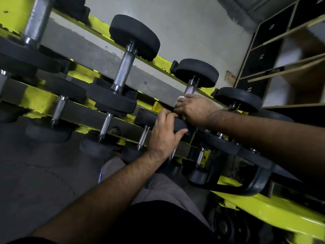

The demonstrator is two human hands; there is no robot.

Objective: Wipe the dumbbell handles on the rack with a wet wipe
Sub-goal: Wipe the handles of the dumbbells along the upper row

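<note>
head view: a person's right hand (195, 108) curls around the metal handle (190, 88) of a dumbbell on the upper tier of a yellow rack (161, 61), pinching a white wipe (181, 98) against it just below the black end weight (197, 72). the left hand (165, 132) grips the rim of that dumbbell's near end weight (181, 124). more dumbbells sit on the tiers to the left. wooden shelves (281, 55) stand at right.

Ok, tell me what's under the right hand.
A white wipe shows at the fingers of the right hand, wrapped on a dumbbell handle. The handle's lower part is hidden.
</note>
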